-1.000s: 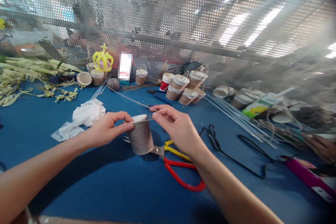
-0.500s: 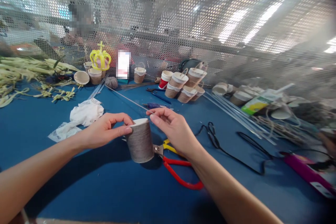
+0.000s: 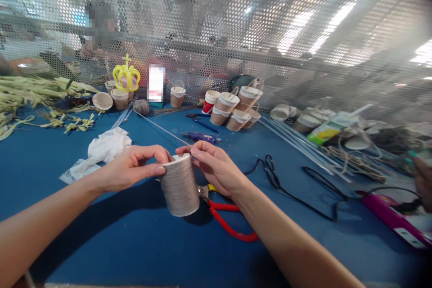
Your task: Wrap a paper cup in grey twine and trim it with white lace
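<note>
A paper cup (image 3: 180,189) wrapped in grey-brown string hangs tilted over the blue table, its white rim upward. My left hand (image 3: 145,162) is closed on the rim at its left side, thumb outside and fingers inside. At the rim's right side, my right hand (image 3: 212,162) pinches the string (image 3: 165,131) between thumb and fingers. That string runs taut back to a grey ball of string (image 3: 141,106). Behind the cup and under my right hand lie scissors (image 3: 232,225) with red and yellow handles, partly hidden.
A hot glue gun (image 3: 202,137) lies beyond my hands, a crumpled white cloth (image 3: 110,144) to the left. Small wrapped cups (image 3: 238,119) are stacked behind. A black cable (image 3: 300,198) leads to a purple power strip (image 3: 391,220). Another person's hand (image 3: 421,175) shows at the right edge.
My right hand has come in closer to the cup's rim and lowered a little with the string. The cup has turned slightly. A co-worker's fingers have come further into view at the right.
</note>
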Demonstrator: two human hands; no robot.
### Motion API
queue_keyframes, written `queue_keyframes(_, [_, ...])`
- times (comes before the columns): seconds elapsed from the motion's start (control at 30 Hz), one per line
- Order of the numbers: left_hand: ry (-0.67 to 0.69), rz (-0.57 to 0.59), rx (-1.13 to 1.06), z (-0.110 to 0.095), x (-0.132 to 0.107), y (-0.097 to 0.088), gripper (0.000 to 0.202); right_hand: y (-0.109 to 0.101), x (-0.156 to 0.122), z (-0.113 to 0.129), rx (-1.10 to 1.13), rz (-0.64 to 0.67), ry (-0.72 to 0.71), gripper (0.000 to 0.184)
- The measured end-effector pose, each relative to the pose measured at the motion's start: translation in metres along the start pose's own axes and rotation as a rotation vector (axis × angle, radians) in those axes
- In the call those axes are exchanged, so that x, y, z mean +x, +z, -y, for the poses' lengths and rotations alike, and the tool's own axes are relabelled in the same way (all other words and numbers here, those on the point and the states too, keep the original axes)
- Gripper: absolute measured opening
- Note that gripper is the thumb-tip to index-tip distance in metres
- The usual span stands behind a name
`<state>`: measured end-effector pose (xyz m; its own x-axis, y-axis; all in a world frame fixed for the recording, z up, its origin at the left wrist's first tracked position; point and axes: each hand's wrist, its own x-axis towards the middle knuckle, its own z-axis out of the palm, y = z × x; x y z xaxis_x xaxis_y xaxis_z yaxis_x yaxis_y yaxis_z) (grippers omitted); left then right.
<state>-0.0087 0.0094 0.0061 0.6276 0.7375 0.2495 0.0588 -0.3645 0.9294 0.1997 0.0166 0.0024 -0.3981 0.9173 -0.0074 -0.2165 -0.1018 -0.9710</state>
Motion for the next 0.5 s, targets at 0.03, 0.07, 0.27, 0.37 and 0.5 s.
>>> queue_keyframes(0.03, [0.008, -0.001, -0.004, 0.0, 0.0, 0.0, 0.024, 0.0, 0.0, 0.001, 0.011, 0.017, 0.004, 0.015])
queue_keyframes(0.07, [0.014, -0.005, -0.004, 0.0, 0.0, -0.001, 0.025, -0.001, 0.0, 0.001, 0.016, 0.031, 0.009, 0.016])
queue_keyframes(0.27, [0.022, 0.01, -0.008, 0.004, 0.002, -0.006, 0.027, -0.008, 0.003, 0.0, 0.039, 0.081, -0.001, 0.017])
queue_keyframes(0.37, [0.013, 0.018, -0.025, 0.006, 0.002, -0.008, 0.027, -0.011, 0.004, -0.002, 0.02, 0.093, -0.025, 0.018])
queue_keyframes(0.5, [0.011, -0.005, -0.058, 0.011, 0.002, -0.01, 0.029, -0.011, 0.003, 0.0, 0.002, 0.099, -0.039, 0.021])
